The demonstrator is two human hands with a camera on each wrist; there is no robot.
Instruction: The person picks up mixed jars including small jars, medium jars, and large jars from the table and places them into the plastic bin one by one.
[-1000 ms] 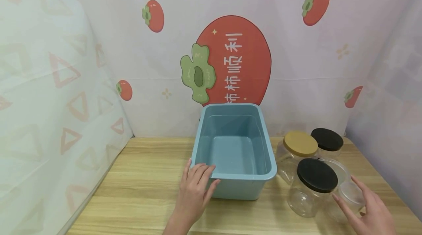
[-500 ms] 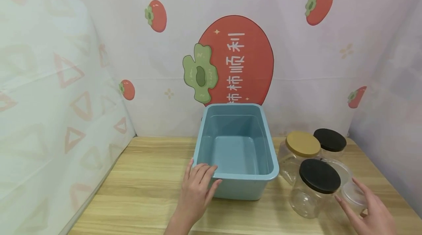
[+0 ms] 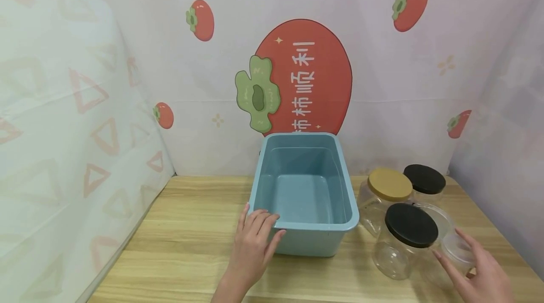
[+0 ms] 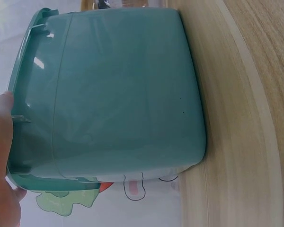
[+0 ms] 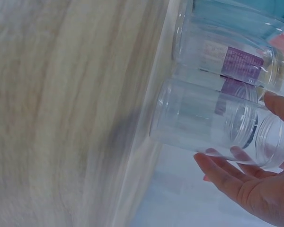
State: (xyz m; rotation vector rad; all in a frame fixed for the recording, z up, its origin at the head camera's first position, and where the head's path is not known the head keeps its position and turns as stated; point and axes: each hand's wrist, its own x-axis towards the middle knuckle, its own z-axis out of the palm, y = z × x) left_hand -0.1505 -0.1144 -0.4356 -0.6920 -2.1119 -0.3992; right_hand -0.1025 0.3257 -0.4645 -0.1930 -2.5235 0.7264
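Note:
My left hand (image 3: 250, 246) grips the near left rim of a blue plastic tub (image 3: 308, 241), fingers over the edge and thumb outside. The left wrist view shows the tub's outer wall (image 4: 128, 90) upright on the table. At the right, my right hand (image 3: 482, 270) holds a clear jar (image 5: 199, 113) with a see-through lid (image 3: 458, 248). Its thumb lies on one side and its fingers on the other, partly seen through the plastic. This jar stands upright. Just left of it is a clear jar with a black lid (image 3: 411, 225).
Behind stand a jar with a yellow-brown lid (image 3: 390, 184), another black-lidded jar (image 3: 424, 179) and a jar with a clear lid (image 3: 437, 218). The wooden table (image 3: 187, 237) stretches left of the tub. A printed cloth (image 3: 204, 71) hangs behind, with more cloth at both sides.
The head view has shifted slightly. Both hands, the tub and the jars keep their places.

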